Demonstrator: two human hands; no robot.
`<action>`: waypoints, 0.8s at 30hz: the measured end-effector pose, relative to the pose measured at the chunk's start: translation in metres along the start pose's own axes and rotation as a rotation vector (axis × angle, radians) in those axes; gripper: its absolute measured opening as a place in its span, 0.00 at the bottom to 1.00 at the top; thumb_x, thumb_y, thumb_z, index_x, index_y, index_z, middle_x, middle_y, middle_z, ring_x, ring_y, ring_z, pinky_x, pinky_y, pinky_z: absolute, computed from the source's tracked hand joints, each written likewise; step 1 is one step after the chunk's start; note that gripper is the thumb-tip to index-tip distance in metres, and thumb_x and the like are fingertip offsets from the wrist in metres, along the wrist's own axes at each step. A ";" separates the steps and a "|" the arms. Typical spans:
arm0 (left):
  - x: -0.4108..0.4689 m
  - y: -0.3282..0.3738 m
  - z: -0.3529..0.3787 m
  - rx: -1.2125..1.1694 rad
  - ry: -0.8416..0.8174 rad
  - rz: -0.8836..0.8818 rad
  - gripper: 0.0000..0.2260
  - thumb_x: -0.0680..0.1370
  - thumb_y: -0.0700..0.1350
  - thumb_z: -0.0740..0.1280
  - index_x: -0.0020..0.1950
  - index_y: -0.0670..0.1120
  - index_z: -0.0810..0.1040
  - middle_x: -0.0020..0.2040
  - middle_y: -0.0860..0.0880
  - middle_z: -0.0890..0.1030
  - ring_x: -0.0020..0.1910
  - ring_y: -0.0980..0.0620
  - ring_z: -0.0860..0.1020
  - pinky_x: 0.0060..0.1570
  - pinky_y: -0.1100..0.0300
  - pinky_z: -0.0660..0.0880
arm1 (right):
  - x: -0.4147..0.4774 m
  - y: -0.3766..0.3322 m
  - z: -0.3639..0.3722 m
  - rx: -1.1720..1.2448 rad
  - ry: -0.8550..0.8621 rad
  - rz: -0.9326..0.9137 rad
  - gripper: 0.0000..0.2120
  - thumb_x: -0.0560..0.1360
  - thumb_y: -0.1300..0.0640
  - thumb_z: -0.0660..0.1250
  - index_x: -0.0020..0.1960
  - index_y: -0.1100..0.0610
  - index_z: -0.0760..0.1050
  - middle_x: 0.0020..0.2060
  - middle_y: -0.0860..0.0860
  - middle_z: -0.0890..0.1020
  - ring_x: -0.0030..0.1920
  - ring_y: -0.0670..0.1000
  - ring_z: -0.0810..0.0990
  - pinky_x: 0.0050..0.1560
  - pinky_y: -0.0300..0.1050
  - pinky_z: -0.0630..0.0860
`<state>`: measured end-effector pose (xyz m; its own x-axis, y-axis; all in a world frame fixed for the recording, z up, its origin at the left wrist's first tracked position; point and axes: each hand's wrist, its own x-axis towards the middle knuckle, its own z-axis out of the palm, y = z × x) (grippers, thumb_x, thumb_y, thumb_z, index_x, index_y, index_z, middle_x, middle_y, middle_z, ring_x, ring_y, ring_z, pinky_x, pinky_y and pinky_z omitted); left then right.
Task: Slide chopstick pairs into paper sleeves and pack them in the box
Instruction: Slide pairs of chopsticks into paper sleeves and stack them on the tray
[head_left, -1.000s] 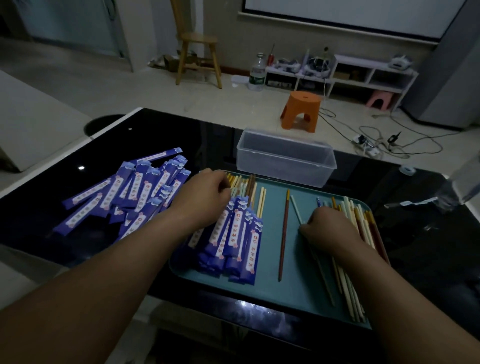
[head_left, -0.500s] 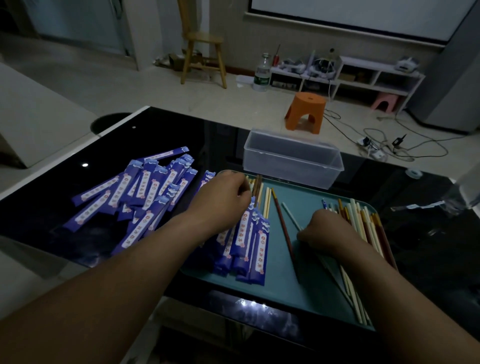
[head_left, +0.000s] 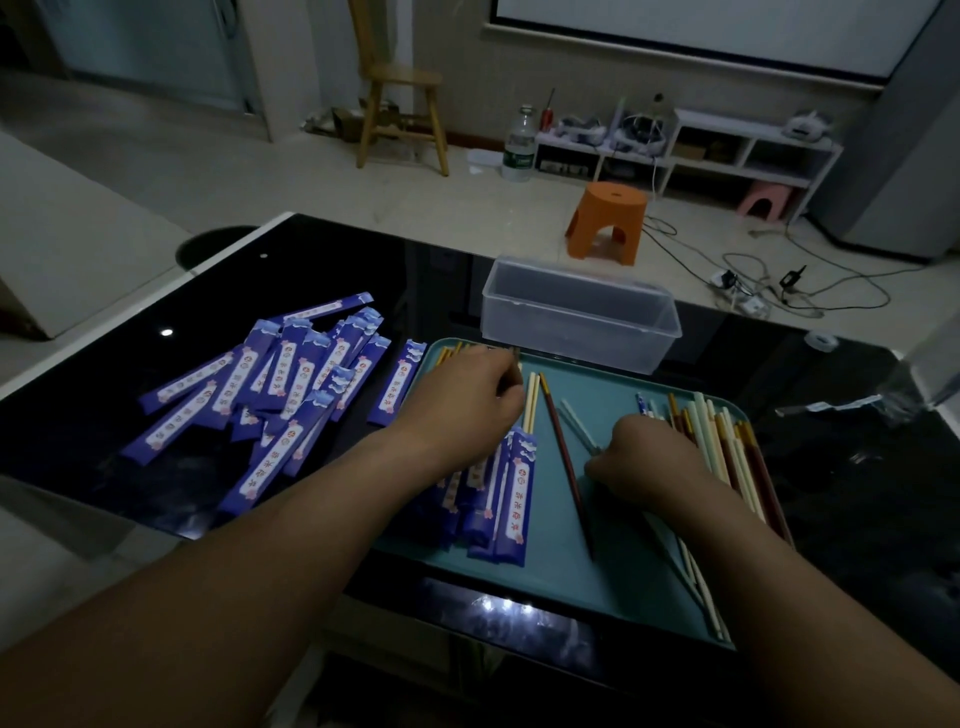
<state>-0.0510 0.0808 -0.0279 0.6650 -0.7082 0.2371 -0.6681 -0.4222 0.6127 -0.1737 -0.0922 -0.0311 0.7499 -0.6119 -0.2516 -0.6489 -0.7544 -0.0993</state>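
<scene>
Blue sleeves (head_left: 291, 395), cream and brown chopsticks (head_left: 531, 405)
Left hand (head_left: 462, 397) pinches chopsticks; right hand (head_left: 647, 460) grips a pale chopstick (head_left: 574, 422); sleeves show white printed strips.

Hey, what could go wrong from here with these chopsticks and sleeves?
The pale chopsticks by the right hand reach the near edge of the tray; a forearm nudge might push them off. The dark chopstick lies alone between the hands, so the left hand may pair mismatched colours.

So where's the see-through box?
In the head view, the clear box sits on the black table, just behind the teal tray, right of the blue sleeves.
</scene>
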 end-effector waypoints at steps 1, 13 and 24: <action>0.001 0.002 0.001 -0.007 0.001 0.002 0.06 0.82 0.48 0.64 0.46 0.51 0.78 0.46 0.54 0.79 0.45 0.54 0.77 0.49 0.47 0.79 | 0.000 0.001 -0.004 0.025 0.031 -0.009 0.15 0.77 0.52 0.71 0.36 0.56 0.72 0.33 0.52 0.76 0.33 0.50 0.76 0.30 0.42 0.66; -0.001 0.020 0.013 -0.083 -0.073 0.059 0.03 0.83 0.48 0.66 0.51 0.52 0.77 0.46 0.57 0.77 0.45 0.60 0.76 0.42 0.62 0.70 | -0.021 0.007 -0.046 0.592 0.677 -0.352 0.02 0.80 0.60 0.68 0.52 0.57 0.77 0.42 0.49 0.79 0.40 0.45 0.79 0.39 0.34 0.73; -0.001 0.021 0.020 -0.080 -0.126 0.054 0.05 0.83 0.50 0.65 0.55 0.52 0.79 0.49 0.56 0.80 0.47 0.60 0.77 0.46 0.61 0.76 | -0.011 0.020 -0.006 0.629 0.360 -0.220 0.06 0.82 0.55 0.68 0.46 0.51 0.78 0.38 0.50 0.83 0.39 0.49 0.84 0.44 0.51 0.83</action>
<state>-0.0726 0.0617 -0.0306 0.5784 -0.7963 0.1774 -0.6696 -0.3392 0.6608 -0.1941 -0.1022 -0.0242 0.7965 -0.5840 0.1568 -0.3495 -0.6562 -0.6687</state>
